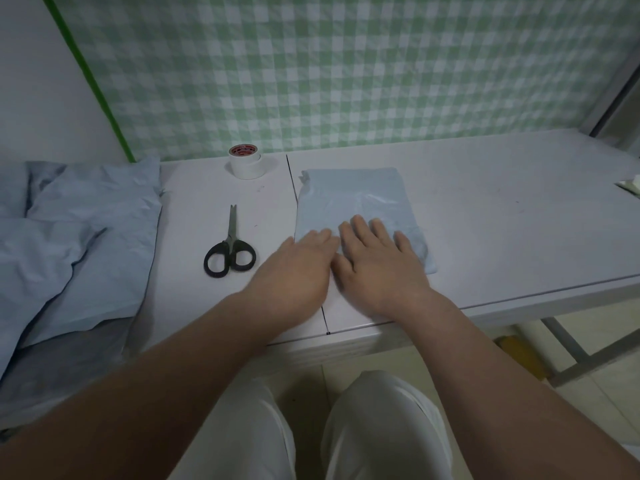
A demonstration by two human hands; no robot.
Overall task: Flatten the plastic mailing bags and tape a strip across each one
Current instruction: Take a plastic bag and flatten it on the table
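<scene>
Hands lie side by side on a pale blue plastic mailing bag (pixel 353 199) that is spread flat on the white table (pixel 502 202), just right of the dark seam where the two tabletop panels meet. The left hand (pixel 298 265) is palm down with its fingers straight and together, the fingertips reaching onto the bag's near-left edge while the rest of the hand sits over the bare tabletop. The right hand (pixel 377 258) is also palm down, fingers straight and slightly spread, pressing on the bag's near half; neither hand curls around anything. The two hands touch or nearly touch at the thumbs (motion blur makes it hard to say which). The bag's far half is bare, with a faint glossy crease across it and a ragged corner at its far-left. Left of the seam, a pair of black-handled scissors (pixel 230 245) lies with the blades closed and pointing away from the person. Beyond them, near the back edge, a roll of white tape (pixel 245 162) with a red label stands on its flat side. A loose heap of more blue mailing bags (pixel 79 237) covers the table's left end, well apart from the flattened one. Behind the table hangs a green-and-white checked cloth (pixel 346 71).
</scene>
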